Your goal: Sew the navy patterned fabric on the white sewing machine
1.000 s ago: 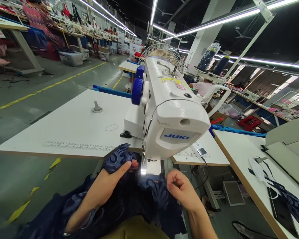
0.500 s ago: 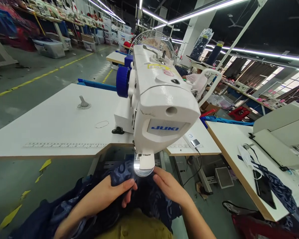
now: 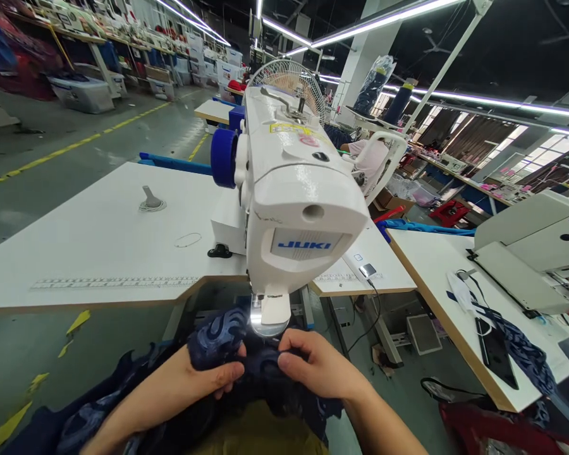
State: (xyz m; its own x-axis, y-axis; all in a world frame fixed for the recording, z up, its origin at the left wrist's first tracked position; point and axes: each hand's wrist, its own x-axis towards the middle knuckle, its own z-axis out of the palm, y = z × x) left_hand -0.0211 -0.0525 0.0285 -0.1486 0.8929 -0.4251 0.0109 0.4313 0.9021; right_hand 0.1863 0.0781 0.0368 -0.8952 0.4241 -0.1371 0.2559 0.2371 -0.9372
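Note:
A white sewing machine (image 3: 308, 208) stands before me, its lit needle area just beyond my fingers. Dark navy patterned fabric (image 3: 218, 338) bunches beneath the needle area and spreads over my lap to the left. My left hand (image 3: 203, 379) pinches the fabric between thumb and fingers, a fold of it lying over the back of the hand. On the other side, my right hand (image 3: 313, 363) grips the fabric edge with thumb and bent forefinger, close below the machine head. The needle itself is hidden behind the clear guard (image 3: 268, 323).
On the white table (image 3: 90, 246) are a printed ruler (image 3: 116, 282) and a small grey piece with coiled cord (image 3: 150, 201). To the right, another table holds a phone (image 3: 495, 354), patterned cloth (image 3: 526, 347) and a second machine (image 3: 535, 253). A red bag (image 3: 497, 430) sits below it.
Both hands have moved slightly down, away from the needle area, still holding the fabric. More of the fabric shows over the left hand. The whole view has shifted a little.

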